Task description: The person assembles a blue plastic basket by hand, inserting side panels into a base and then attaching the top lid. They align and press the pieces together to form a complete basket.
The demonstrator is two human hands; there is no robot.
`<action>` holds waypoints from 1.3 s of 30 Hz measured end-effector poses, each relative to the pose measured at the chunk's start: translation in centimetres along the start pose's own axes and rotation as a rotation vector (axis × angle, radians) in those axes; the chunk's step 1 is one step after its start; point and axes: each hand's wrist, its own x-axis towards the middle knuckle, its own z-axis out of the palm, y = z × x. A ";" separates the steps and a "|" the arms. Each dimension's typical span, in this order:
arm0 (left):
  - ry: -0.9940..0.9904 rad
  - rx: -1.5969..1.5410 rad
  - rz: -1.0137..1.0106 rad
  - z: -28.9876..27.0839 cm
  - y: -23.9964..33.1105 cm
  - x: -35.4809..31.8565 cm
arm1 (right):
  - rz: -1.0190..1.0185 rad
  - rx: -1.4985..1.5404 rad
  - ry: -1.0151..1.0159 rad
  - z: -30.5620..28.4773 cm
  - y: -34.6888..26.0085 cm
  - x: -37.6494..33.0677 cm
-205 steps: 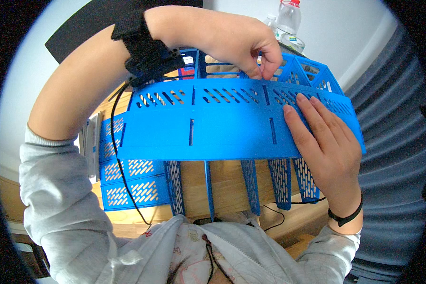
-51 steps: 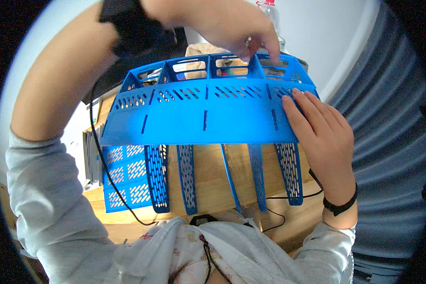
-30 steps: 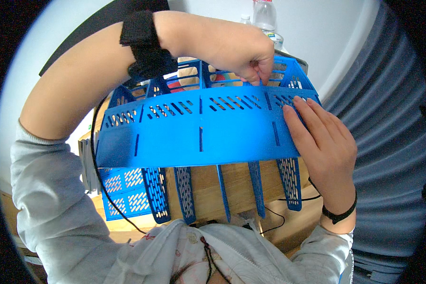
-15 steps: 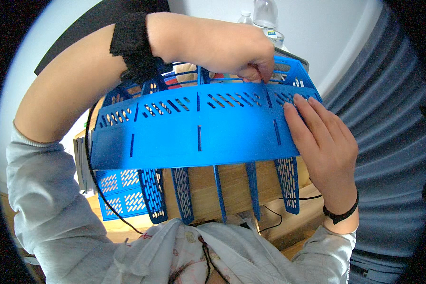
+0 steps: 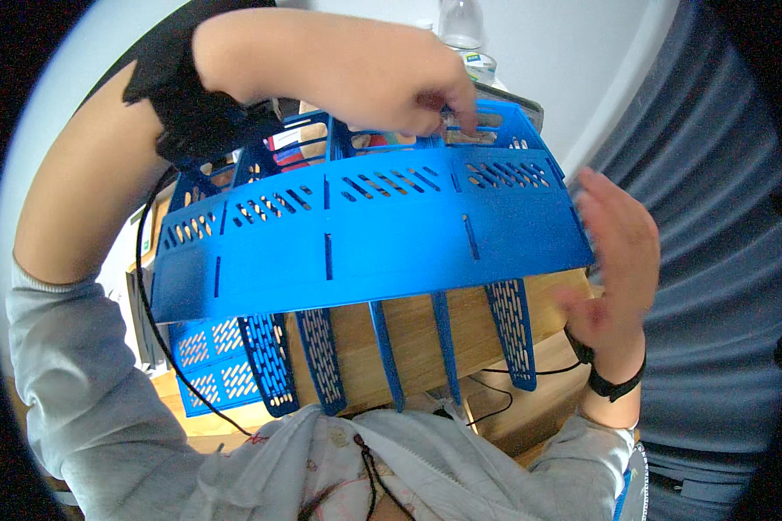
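A blue plastic file rack (image 5: 391,234) with slotted panels spans the middle of the view. Its solid panel with slit openings faces me, and several perforated dividers (image 5: 508,334) stick out below it toward my body. My left arm arches over the rack from the left. My left hand (image 5: 426,91), slightly blurred, has its fingers curled down at the top of a divider on the far side; its fingertips are partly hidden. My right hand (image 5: 615,252) is beside the rack's right end, apart from it, fingers and thumb spread and smeared by motion.
Below the rack is a wooden surface (image 5: 413,343) with a black cable (image 5: 530,372). Another blue perforated panel (image 5: 222,356) lies at the lower left. Behind stand a clear domed container (image 5: 460,24) and a round tub (image 5: 478,65). A dark pleated curtain (image 5: 695,286) hangs at the right.
The rack has shifted left and its right end has tilted slightly. My left hand has moved left with it. My right hand has come off the rack's right end, its fingers opening.
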 end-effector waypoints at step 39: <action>0.120 -0.015 0.207 1.7 -1.6 6.9 | 0.095 0.276 0.111 2.3 0.6 -1.0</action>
